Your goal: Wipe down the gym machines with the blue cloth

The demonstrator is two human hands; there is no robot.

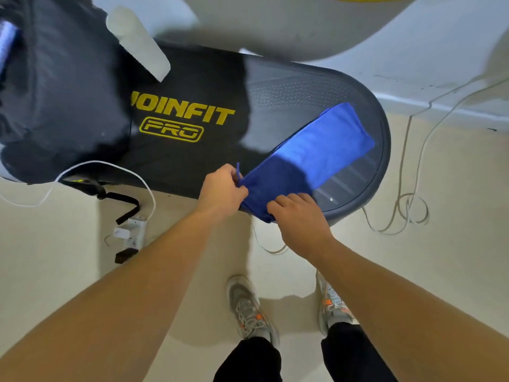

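A folded blue cloth (pixel 311 158) lies spread over the rounded right end of a dark grey gym machine (pixel 289 92) with a black pad marked JOINFIT PRO in yellow. My left hand (pixel 221 190) pinches the cloth's near left corner. My right hand (pixel 300 216) grips the cloth's near edge, fingers curled over it. Both hands sit at the machine's front rim.
A white power strip (pixel 135 230) with a plug and a white cable (pixel 104 165) lies on the pale floor at left. Thin grey cords (pixel 405 213) loop on the floor at right. A black bag or garment (pixel 55 92) covers the machine's left part. My shoes (pixel 248 307) stand below.
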